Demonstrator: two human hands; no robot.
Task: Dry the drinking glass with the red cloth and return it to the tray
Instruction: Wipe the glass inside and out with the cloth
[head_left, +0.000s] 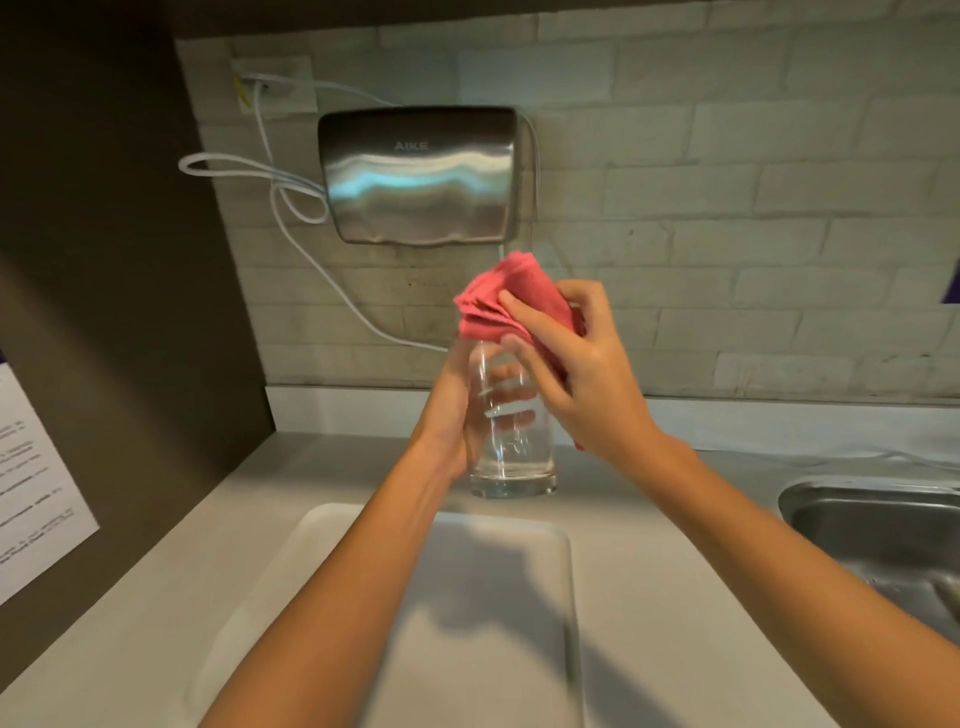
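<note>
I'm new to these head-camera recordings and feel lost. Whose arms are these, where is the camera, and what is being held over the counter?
There is no machine here: a person wears one camera on the head, looking down at their own two bare hands. The left hand grips a clear drinking glass, upright, above the counter. The right hand holds a bunched red cloth at the glass's rim. Below lies a pale tray on the counter. A steel sink is at the right, and a hand dryer hangs on the tiled wall.

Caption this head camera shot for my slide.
Left hand holds a drinking glass while right hand presses red cloth at its rim.
</note>
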